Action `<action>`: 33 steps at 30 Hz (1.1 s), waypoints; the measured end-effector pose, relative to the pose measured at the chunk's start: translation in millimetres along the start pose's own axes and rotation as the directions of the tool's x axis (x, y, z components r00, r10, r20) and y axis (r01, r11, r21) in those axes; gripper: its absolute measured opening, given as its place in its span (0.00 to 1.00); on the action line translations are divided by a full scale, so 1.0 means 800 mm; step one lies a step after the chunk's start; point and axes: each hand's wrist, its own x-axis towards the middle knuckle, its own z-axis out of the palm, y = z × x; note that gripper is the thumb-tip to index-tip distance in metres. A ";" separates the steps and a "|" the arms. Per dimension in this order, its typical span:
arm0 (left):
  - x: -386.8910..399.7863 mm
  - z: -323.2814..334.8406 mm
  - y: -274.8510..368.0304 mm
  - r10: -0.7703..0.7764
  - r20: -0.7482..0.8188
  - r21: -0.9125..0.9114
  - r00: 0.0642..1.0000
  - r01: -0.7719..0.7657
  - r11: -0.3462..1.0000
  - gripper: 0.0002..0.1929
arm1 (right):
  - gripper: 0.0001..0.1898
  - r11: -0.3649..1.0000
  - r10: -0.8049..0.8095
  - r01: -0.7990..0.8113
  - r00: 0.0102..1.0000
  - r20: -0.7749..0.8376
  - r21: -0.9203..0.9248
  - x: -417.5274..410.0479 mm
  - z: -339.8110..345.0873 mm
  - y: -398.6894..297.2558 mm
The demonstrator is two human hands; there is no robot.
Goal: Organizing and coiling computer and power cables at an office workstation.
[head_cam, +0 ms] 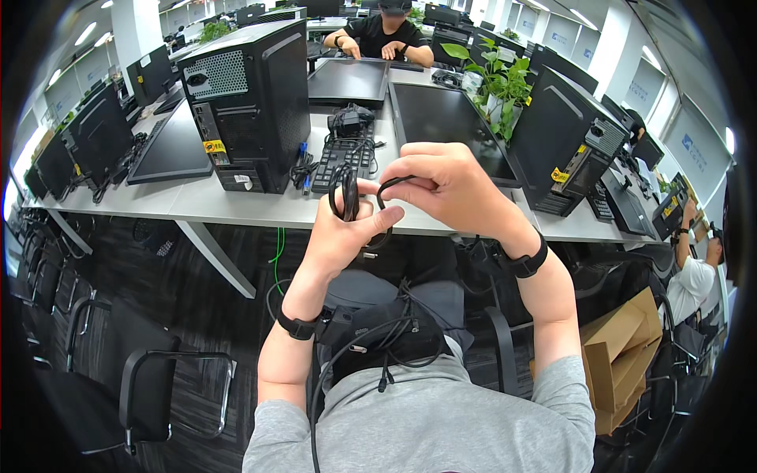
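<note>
My left hand [349,227] is closed around a coiled black cable [345,195], whose loops stand up between its fingers. A length of that cable runs to my right hand [440,183], which pinches it between thumb and fingers. Both hands are near each other above the desk's front edge. Just beyond them a black keyboard [340,162] lies on the white desk [260,207], with a black adapter [353,120] and its cord on top. Left of the keyboard lies a bundled cable with blue connectors [303,168]. Part of the held cable hangs below my left hand.
Computer towers stand left [248,106] and right [568,142]. Monitors lie flat at centre right [449,127] and farther back [349,80]. A potted plant [500,88] is beside them. A person [384,35] sits across the desk. An opened cardboard box [621,360] is at right.
</note>
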 end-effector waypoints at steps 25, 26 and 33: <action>-0.005 0.002 -0.016 -0.019 0.396 -0.476 0.918 0.223 0.851 0.26 | 0.14 0.863 0.360 -0.354 0.931 0.050 0.360 -0.008 0.004 0.036; -0.004 0.000 -0.018 0.044 0.382 -0.498 0.923 0.166 0.851 0.25 | 0.12 0.835 0.296 -0.263 0.955 0.008 0.484 -0.022 0.008 0.048; 0.005 0.008 -0.035 0.149 0.152 -0.498 0.977 -0.055 0.866 0.20 | 0.12 0.874 0.421 -0.286 0.850 -0.318 0.393 -0.092 0.059 0.048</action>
